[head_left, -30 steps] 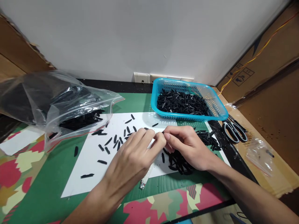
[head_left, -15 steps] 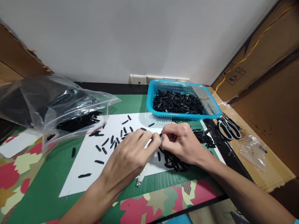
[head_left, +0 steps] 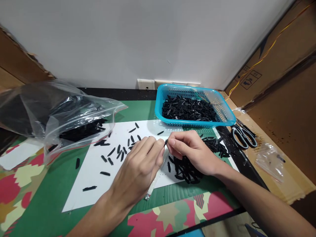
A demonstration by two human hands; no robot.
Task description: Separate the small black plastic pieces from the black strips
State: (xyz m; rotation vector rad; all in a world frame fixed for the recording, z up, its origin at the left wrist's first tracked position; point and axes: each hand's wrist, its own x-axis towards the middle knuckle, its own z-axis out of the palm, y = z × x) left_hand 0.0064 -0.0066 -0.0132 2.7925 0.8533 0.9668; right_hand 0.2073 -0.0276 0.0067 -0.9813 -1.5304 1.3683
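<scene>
Where the white paper sheet (head_left: 98,177) covers the green desk (head_left: 44,210), lies a scatter of short black plastic pieces (head_left: 116,151), slim and pointed, roughly twenty spread loose, too many overlapping to count exactly. Behind the sheet, one turquoise plastic basket (head_left: 222,113), rectangular with perforated walls, heaped with the same black pieces. At far left, one clear zip bag (head_left: 74,108) with a red seal line, crinkled and glossy, mouth open toward the sheet, more black pieces inside. Beside the basket, one pair of scissors (head_left: 243,136) with grey-and-black loops, flat on the desk edge. Further right, one small clear pouch (head_left: 270,161), almost empty, on brown cardboard.

Left hand (head_left: 138,168) curled, fingertips pinched on one small black piece (head_left: 165,142) just above the sheet's middle; also trapped under the palm, a thin clear sleeve (head_left: 151,189) poking out toward the near edge. Right hand (head_left: 195,154) likewise pinched, thumb and forefinger touching the same piece from the other side. Under the right wrist, a dense pile of black pieces (head_left: 185,169), uncountable. Along the desk's near edge, patterned red, cream and olive leaf shapes.
</scene>
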